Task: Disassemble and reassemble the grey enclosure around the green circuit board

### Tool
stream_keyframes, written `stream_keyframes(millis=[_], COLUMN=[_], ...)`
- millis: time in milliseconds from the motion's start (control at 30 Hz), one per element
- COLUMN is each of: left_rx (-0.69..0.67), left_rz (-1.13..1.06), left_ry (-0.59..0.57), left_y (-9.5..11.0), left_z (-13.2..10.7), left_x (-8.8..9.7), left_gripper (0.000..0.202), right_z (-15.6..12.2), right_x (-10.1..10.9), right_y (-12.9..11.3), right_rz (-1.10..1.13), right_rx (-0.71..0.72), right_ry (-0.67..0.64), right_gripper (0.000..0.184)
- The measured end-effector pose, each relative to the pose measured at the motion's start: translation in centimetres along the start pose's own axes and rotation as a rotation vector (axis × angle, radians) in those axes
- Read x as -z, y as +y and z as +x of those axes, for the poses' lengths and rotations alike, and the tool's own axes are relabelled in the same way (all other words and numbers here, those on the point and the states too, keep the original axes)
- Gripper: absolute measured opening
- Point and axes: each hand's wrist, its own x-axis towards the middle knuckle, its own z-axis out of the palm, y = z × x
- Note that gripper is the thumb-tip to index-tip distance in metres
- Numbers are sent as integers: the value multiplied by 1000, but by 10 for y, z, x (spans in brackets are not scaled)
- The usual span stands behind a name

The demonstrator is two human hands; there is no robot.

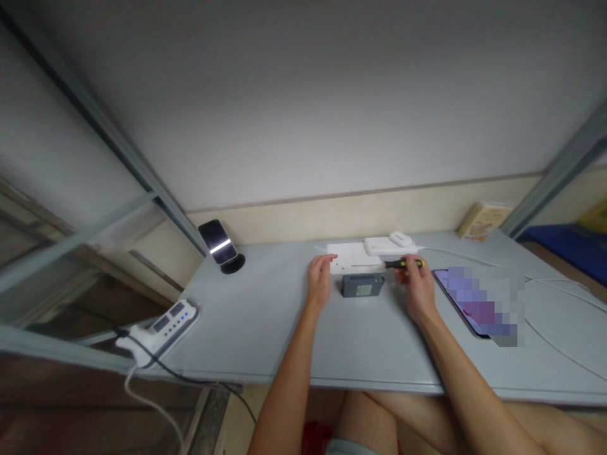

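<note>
My right hand (417, 287) grips a screwdriver with a yellow and black handle (403, 263), lying level and pointing left toward a flat white device (353, 257). My left hand (320, 278) rests on the grey table (265, 328) with its fingertips touching the white device's left end. A small dark grey box (363, 285) with a pale label sits between my two hands, just in front of the white device. Neither hand touches the box.
Behind the white device lie a second white box (382, 245) and a small white piece (401, 238) with a cable. A phone on a stand (219, 244) is back left, a power strip (165, 322) at the left edge, a tablet (474, 300) and white cables (559, 344) right.
</note>
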Motion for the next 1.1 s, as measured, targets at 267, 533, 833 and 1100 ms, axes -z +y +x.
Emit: stream_keyframes(millis=[267, 533, 833, 1100], left_rx=[247, 257, 244, 241], left_rz=[-290, -335, -330, -305], left_ry=[-310, -369, -413, -412], left_y=[16, 18, 16, 16], left_z=[-1, -2, -3, -3], left_x=[4, 3, 2, 3], left_gripper=[28, 28, 25, 26], right_z=[-10, -8, -9, -15], right_x=[7, -4, -10, -39], right_y=[-31, -55, -62, -95], right_rz=[-206, -321, -486, -541], right_rx=[170, 246, 354, 491], right_ry=[-214, -314, -403, -571], right_gripper=[48, 49, 41, 34])
